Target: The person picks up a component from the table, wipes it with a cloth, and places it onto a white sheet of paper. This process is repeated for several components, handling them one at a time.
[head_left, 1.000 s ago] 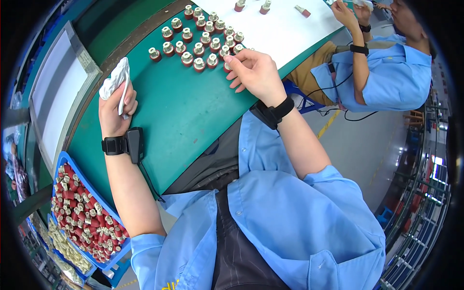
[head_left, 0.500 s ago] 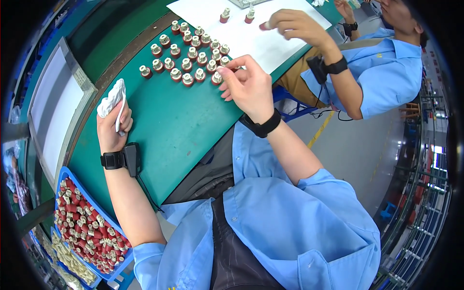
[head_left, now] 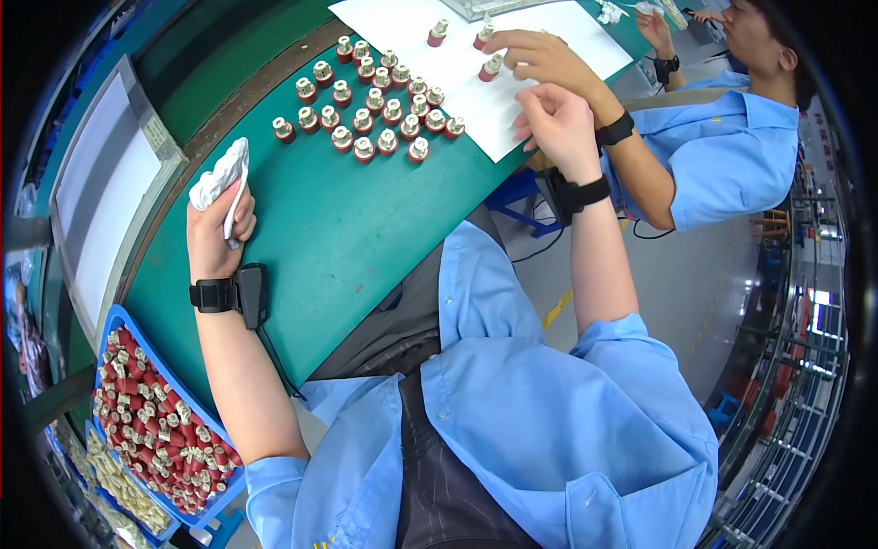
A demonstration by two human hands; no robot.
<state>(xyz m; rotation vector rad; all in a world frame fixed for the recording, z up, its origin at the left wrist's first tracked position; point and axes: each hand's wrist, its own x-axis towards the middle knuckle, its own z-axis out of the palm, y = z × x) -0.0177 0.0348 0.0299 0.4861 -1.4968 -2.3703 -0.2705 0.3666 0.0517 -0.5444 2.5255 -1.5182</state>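
Observation:
My left hand [head_left: 218, 240] is closed around a crumpled white cloth [head_left: 222, 176] above the green table. Reaching over the near edge of a white sheet [head_left: 585, 37], my right hand [head_left: 562, 130] has its fingers loosely bent and apart, with nothing visible in them. Just beyond it stands a red-and-silver connector [head_left: 490, 68] on the sheet, beside a co-worker's hand [head_left: 540, 57]. Several more connectors [head_left: 363, 119] of the same kind stand upright in loose rows on the table, between my two hands.
A blue crate [head_left: 174, 366] full of red-and-silver connectors is at the lower left, next to a bin of cream-coloured parts [head_left: 123, 476]. Two more connectors [head_left: 437, 33] stand farther back on the sheet. A co-worker in a blue shirt [head_left: 732, 151] sits at the right.
My right hand has moved from the connector cluster to the right, over the sheet. A third connector now stands on the sheet. The co-worker's hand has lowered toward it.

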